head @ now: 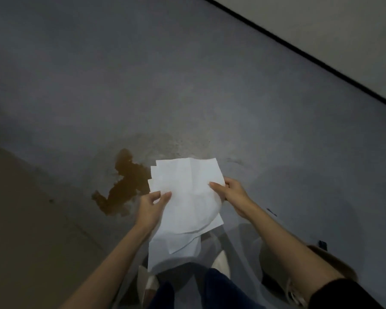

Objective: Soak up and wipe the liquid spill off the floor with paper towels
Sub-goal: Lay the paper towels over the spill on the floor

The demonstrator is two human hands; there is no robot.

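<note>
Above grey floor [187,74] beside brown spill [125,184], left hand [152,208] and right hand [230,192] each grip paper towels [187,197].

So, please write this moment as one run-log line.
left hand: holds paper towels | right hand: holds them | brown spill: unwiped

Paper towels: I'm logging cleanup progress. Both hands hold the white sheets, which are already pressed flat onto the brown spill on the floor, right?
Not quite. The head view shows the paper towels held up in the left hand and right hand, not pressed onto the brown spill, which lies uncovered on the floor beside them.
</note>
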